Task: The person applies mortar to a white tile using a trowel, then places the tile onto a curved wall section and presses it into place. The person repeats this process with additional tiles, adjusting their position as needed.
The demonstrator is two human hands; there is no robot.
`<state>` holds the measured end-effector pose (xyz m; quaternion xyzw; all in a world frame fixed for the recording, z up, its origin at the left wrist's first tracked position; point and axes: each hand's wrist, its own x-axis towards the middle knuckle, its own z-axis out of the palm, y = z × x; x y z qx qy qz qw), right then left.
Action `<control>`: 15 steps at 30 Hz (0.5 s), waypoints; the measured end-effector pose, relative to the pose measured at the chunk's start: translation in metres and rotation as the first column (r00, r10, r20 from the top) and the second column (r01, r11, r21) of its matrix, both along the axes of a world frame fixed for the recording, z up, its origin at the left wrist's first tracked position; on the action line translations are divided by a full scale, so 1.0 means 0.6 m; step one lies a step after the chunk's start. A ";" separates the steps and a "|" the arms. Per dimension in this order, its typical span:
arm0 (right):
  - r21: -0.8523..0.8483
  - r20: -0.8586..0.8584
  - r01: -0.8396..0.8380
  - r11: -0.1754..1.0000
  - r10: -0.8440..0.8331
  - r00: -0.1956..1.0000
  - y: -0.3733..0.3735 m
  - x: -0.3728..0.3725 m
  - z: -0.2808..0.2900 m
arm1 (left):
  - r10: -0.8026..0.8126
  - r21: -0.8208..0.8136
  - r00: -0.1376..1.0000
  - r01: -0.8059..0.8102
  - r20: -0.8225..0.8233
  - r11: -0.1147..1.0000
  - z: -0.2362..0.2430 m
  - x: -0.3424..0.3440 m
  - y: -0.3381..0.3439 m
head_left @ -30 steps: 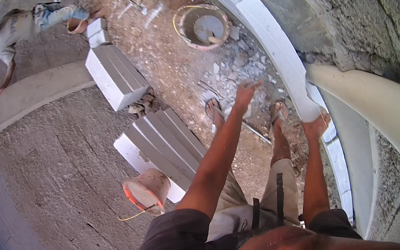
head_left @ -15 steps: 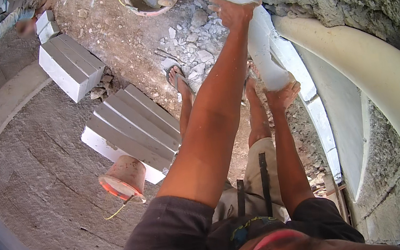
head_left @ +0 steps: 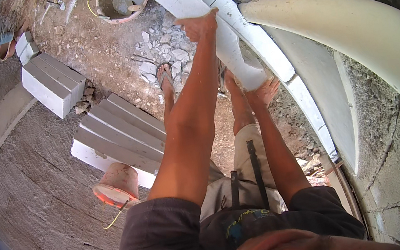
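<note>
Your left hand gripped white block midway; right hand cupped near end. Likely two-handed carrying step; next move needed even support.

A dark short-sleeved shirt tops beige shorts with black straps

Diffuse, moderately bright daylight, its direction hard to tell, with soft, faint shadows. The long white masonry block and curved row of white masonry blocks are brightest, showing little texture; the dark grey short sleeves lose detail. Fisheye distortion bends straight edges, black darkens the corners, and the outer rim looks softer than the middle.
</note>
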<state>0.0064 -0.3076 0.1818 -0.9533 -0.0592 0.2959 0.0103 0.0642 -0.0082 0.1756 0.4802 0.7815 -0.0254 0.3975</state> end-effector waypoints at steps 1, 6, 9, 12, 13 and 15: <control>-0.034 -0.001 -0.041 0.999 0.041 0.999 -0.024 -0.005 -0.005 | 0.007 -0.021 1.000 -0.008 -0.022 1.000 0.010 -0.017 -0.020; -0.019 -0.031 -0.168 0.986 0.168 0.985 -0.119 -0.034 0.003 | 0.163 -0.208 0.987 -0.161 -0.009 0.965 0.045 -0.106 -0.085; 0.002 -0.061 -0.177 0.984 0.176 0.982 -0.132 -0.064 0.011 | 0.227 -0.189 0.973 -0.231 -0.041 0.954 0.020 -0.141 -0.083; 0.022 -0.095 -0.140 0.990 0.141 0.985 -0.124 -0.108 0.012 | 0.195 -0.205 0.975 -0.214 -0.110 0.955 -0.017 -0.182 -0.078; 0.004 -0.122 -0.124 0.992 0.123 0.985 -0.121 -0.121 0.011 | 0.168 -0.215 0.978 -0.192 -0.125 0.958 -0.027 -0.192 -0.078; 0.044 -0.042 -0.124 0.991 0.126 0.991 -0.111 -0.146 0.007 | 0.140 -0.245 0.980 -0.171 -0.139 0.954 -0.051 -0.194 -0.069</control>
